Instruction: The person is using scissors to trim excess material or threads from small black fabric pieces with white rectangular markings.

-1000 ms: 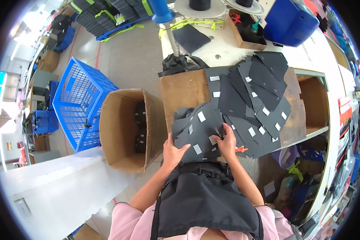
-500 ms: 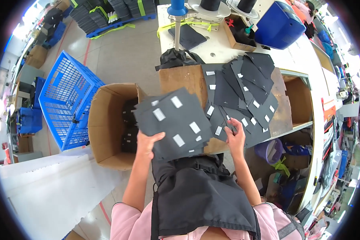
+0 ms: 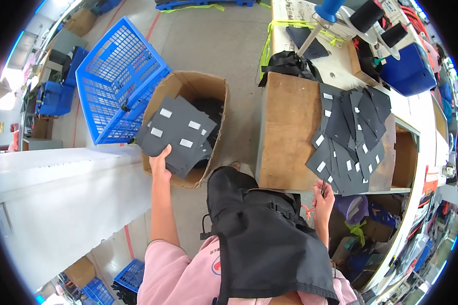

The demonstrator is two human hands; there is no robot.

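My left hand [image 3: 160, 161] grips the near edge of a stack of dark grey fabric panels [image 3: 175, 134] with white rectangular patches. The stack is over the mouth of the cardboard box [image 3: 220, 109], in which more dark pieces [image 3: 208, 108] lie. My right hand [image 3: 322, 199] is closed round a small dark pointed tool [image 3: 323, 188], its kind mostly hidden by the fingers; an orange cord [image 3: 307, 209] hangs beside that hand. Just beyond it, overlapping dark panels [image 3: 348, 137] with white patches lie fanned out on the wooden worktop [image 3: 290, 132].
Left of the box a blue plastic crate [image 3: 119, 76] stands tilted. A white surface [image 3: 71, 203] fills the near left. Thread spools [image 3: 366, 16] and a blue bin [image 3: 409, 68] are at the far right. A purple basket [image 3: 352, 207] sits under the worktop.
My left hand has carried the panel stack left, from in front of me to over the box. My right hand has moved back to the worktop's near edge. The view has shifted left.
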